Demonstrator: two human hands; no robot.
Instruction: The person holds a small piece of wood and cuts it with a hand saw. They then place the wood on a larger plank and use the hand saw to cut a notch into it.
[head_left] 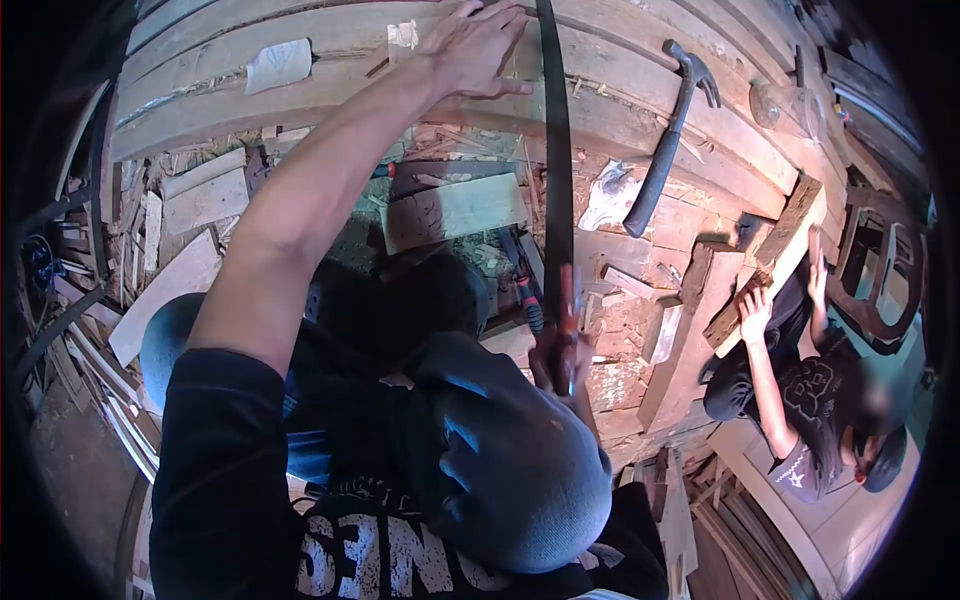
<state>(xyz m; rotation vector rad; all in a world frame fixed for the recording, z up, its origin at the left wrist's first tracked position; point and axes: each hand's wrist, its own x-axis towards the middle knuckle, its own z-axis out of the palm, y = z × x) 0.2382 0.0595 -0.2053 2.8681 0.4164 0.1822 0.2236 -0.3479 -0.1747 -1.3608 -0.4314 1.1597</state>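
Note:
My left hand [478,48] reaches far forward and lies with fingers spread on the wooden planks, beside a long dark strip [556,140]. The strip runs from the top edge down toward my right hand [562,358], which is low beside my knee. Its fingers are wrapped round a red-handled tool [569,305]; I cannot tell its kind. Just left of that hand lies another tool with a red and black handle [529,300]. A claw hammer [668,140] with a dark grip rests on the planks to the right.
At the right a co-worker [820,400] holds a thick wooden block [770,262] with both hands. A pale board piece [455,212] and wood scraps lie before my knees. A crumpled paper [279,66] is on the planks [210,112]. A clear bottle-like object [790,105] lies far right.

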